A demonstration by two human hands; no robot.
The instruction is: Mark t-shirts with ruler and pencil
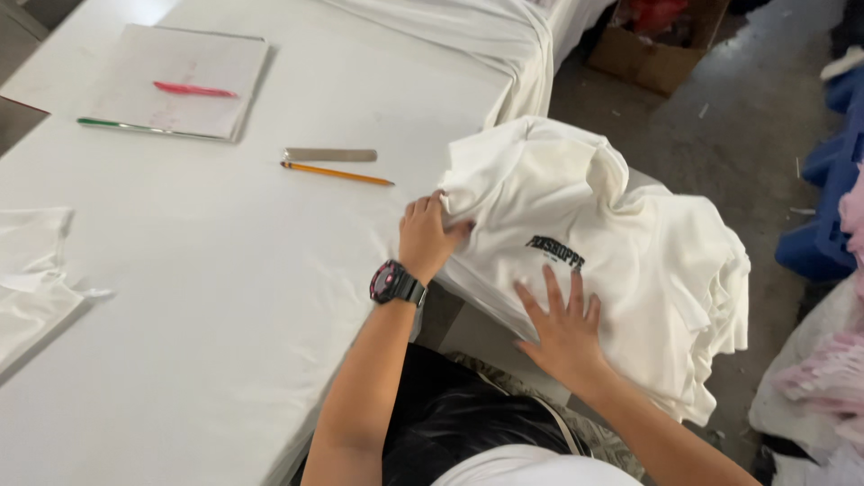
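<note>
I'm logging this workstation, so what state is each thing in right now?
Left hand: gripping the edge of the white garment pile.
Right hand: flat, fingers spread on the pile.
White garment pile: stacked, top one rumpled.
Notebook: closed, flat on the table.
Pink pen: lying on the notebook.
Pencil: lying flat.
Metal ruler: lying beside the pencil.
Cardboard box: open.

Hidden and cut-off parts around the stack of white shirts

The left hand had its fingertips buried in the shirts' folded edge. Beyond the stack, a cardboard box ran off the top edge, its red contents blurred. Right of the stack, pink fabric and a blue object were cropped and unclear.
</note>
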